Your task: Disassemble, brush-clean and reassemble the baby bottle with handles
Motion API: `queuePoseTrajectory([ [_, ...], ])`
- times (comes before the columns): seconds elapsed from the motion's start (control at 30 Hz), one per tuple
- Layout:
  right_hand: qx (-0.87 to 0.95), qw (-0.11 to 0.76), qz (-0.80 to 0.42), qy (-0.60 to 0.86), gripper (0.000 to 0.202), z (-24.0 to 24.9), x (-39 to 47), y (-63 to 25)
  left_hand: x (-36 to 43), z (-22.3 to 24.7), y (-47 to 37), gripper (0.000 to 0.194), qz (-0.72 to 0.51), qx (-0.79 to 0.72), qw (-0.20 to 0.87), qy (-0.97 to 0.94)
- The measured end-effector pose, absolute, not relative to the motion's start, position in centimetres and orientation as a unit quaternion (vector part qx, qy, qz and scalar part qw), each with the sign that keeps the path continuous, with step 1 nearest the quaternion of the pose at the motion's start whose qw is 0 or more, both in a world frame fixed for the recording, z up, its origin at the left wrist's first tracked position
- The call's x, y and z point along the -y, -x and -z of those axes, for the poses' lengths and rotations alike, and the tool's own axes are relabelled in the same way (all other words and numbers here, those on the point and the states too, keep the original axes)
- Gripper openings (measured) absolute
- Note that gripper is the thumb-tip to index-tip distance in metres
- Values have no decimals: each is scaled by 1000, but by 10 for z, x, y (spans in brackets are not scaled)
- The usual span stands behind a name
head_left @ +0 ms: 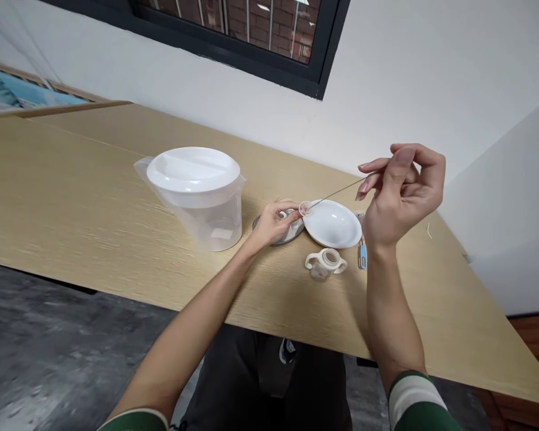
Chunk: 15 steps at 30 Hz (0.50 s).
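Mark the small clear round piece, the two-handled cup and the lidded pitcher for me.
Small clear round piece (305, 208), head view: its round face.
Two-handled cup (324, 269), head view: its body.
Lidded pitcher (204, 211), head view: its side wall.

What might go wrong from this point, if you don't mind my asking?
The small clear piece sits only at the fingertips of the left hand, so it might slip.

The thin rod runs from the right hand toward those fingertips; a stray push could poke them.

The two-handled cup stands right beside the white bowl, so shifting either could knock the other.
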State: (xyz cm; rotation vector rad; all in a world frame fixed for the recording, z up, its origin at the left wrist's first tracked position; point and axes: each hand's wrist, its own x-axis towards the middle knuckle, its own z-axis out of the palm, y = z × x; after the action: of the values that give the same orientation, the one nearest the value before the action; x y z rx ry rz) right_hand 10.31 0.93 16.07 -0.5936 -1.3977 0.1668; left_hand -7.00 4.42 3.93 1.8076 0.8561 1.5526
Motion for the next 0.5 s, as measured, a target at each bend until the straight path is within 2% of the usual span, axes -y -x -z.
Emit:
queuePoseTrajectory([
  [0.3,602,754,-100,243,19,-155,-17,-93,-42,-41,69,25,-589,-305,297,-687],
  [0.5,636,717,-111,263,22,-150,-18,-93,-43,-38,66,29,-581,-320,290,-690],
])
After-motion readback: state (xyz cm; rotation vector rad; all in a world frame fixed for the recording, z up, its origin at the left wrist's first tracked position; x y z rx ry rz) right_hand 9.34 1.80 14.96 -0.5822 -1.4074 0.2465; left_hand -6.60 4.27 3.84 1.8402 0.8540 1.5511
